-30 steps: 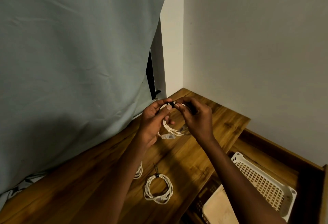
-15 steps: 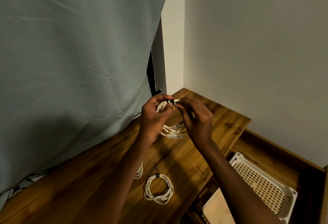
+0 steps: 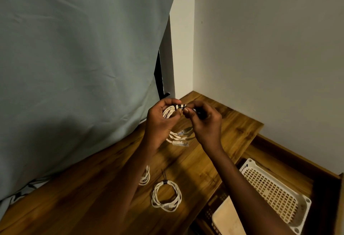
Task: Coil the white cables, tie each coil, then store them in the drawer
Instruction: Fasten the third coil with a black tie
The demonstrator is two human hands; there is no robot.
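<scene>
My left hand [image 3: 160,123] grips a coiled white cable [image 3: 177,136] above the wooden table [image 3: 232,128]; the coil's loops and plugs hang below my fingers. A black tie [image 3: 179,106] is wrapped around the coil's top, and my right hand [image 3: 204,123] pinches its end. A second white coil [image 3: 166,195] with a black tie lies flat on the table near the front. A third white coil [image 3: 145,176] shows partly from behind my left forearm. The open drawer [image 3: 297,162] is at the lower right.
A white perforated basket [image 3: 275,192] and a pale flat board [image 3: 226,218] sit inside the drawer. A grey-green cloth [image 3: 74,67] hangs along the left, reaching the table. White walls meet in the corner behind the table.
Both hands have lifted the coil slightly, and the black tie now shows more turns around the coil's top. The coils on the table have not moved.
</scene>
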